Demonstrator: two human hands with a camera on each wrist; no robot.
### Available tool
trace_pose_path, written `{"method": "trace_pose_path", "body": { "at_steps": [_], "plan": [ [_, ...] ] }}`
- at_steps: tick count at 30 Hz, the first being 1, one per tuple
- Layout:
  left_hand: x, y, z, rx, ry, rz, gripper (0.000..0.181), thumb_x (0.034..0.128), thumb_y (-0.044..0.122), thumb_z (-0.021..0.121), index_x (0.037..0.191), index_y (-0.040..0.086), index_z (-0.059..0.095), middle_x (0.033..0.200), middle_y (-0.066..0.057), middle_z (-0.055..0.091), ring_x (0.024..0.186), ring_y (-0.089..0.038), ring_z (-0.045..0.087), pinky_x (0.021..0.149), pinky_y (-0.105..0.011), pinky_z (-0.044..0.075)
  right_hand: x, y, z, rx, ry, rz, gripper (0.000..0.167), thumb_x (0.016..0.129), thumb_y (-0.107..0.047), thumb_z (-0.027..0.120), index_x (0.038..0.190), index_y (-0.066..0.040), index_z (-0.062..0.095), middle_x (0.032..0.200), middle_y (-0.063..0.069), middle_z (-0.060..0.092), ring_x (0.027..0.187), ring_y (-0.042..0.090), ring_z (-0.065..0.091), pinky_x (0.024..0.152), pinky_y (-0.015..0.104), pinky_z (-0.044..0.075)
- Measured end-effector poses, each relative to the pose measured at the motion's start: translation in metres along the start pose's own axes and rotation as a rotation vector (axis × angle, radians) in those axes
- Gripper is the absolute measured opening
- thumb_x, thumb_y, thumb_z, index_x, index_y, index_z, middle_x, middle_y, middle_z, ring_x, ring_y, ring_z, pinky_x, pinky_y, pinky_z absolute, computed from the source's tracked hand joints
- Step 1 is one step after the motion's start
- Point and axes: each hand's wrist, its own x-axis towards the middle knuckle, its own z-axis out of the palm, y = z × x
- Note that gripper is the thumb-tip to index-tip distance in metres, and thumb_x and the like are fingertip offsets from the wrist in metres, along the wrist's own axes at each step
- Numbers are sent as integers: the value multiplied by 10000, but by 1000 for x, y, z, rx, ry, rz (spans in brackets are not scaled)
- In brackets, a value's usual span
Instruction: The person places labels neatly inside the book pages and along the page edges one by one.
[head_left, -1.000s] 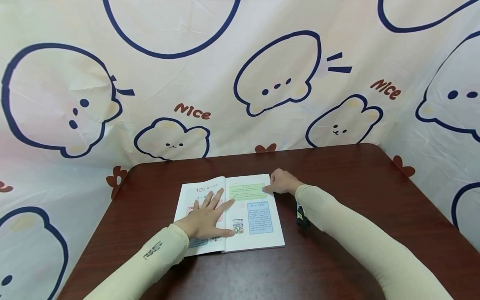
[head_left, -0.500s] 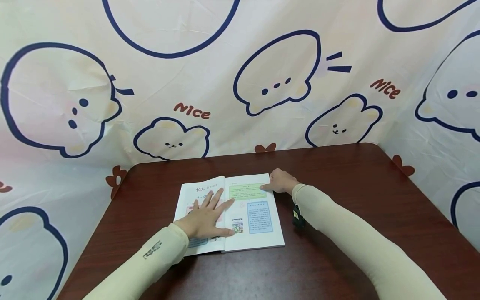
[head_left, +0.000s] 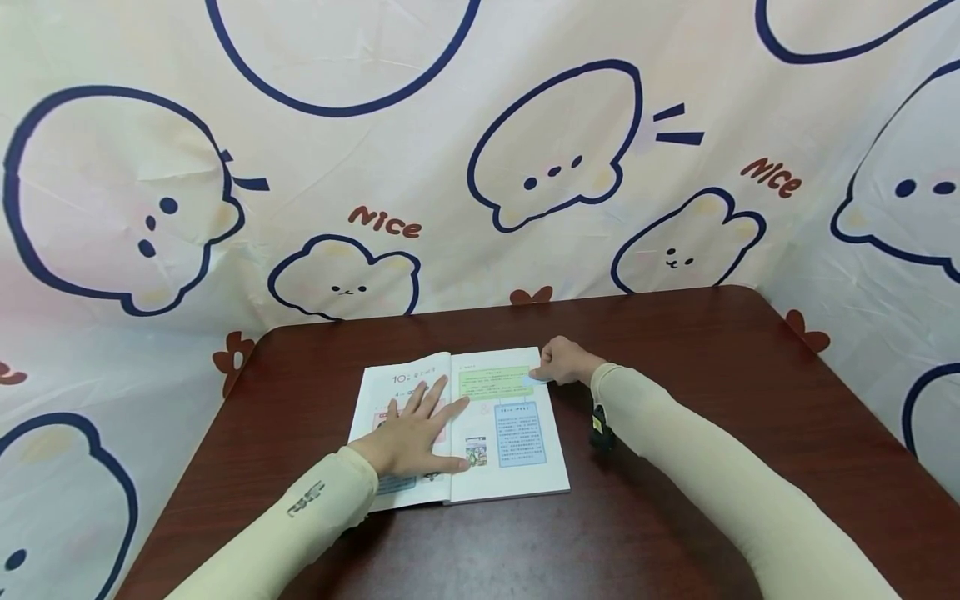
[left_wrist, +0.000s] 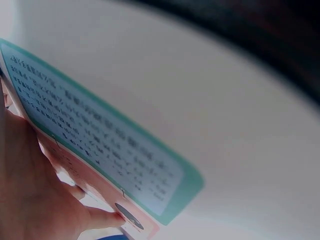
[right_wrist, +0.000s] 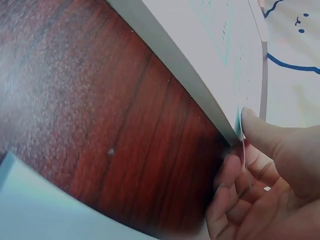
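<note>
An open book (head_left: 517,417) lies on the dark wooden table. My left hand (head_left: 408,437) rests on its left page with fingers spread, the thumb and index finger crossing the fold. In the left wrist view, that hand (left_wrist: 42,190) is beside printed text on the page (left_wrist: 235,130). At the right page's outer edge, my right hand (head_left: 568,362) pinches a thin, pale blue slip (head_left: 537,381) that overlaps the green text box. The right wrist view shows the thumb of this hand (right_wrist: 270,175) over the slip (right_wrist: 244,152), the other fingers curled beneath; its full shape is hidden.
The reddish-brown table (head_left: 675,333) extends around the book, with its rounded far edge against a patterned cloth (head_left: 555,167). Cloth also hangs at both sides. A small black device (head_left: 601,429) is at the right wrist.
The right hand shifts slightly left along the page edge, then back right. More of the pale blue slip shows under the thumb now. The left hand and book stay put.
</note>
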Motion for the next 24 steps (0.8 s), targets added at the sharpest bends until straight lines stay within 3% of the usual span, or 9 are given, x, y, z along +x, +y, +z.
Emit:
{"method": "trace_pose_path", "body": {
  "at_steps": [8, 16, 24],
  "plan": [
    [1, 1, -1, 0, -8, 4, 1008, 797, 863, 519, 1618, 387, 178, 1731, -52, -64, 1582, -435, 24, 1125, -807, 133, -4, 3, -5, 1, -20, -55, 360, 952, -184, 710, 623, -112, 581, 632, -26, 545, 578, 118, 517, 587, 246, 430],
    [1, 0, -1, 1, -11, -3, 1012, 790, 875, 507, 1616, 391, 180, 1732, -53, -55, 1583, -432, 35, 1125, -807, 133, -2, 1, -3, 28, -50, 4, 417, 910, -264, 756, 589, -116, 536, 508, -50, 440, 488, 98, 408, 521, 233, 346],
    [0, 0, -2, -4, -7, 4, 1006, 797, 864, 516, 1617, 382, 189, 1732, -59, -55, 1580, -442, 34, 1126, -806, 134, 3, -4, 5, -56, -10, 47, 531, 857, -339, 803, 521, -141, 442, 504, -33, 440, 501, 122, 355, 503, 242, 303]
  ]
}}
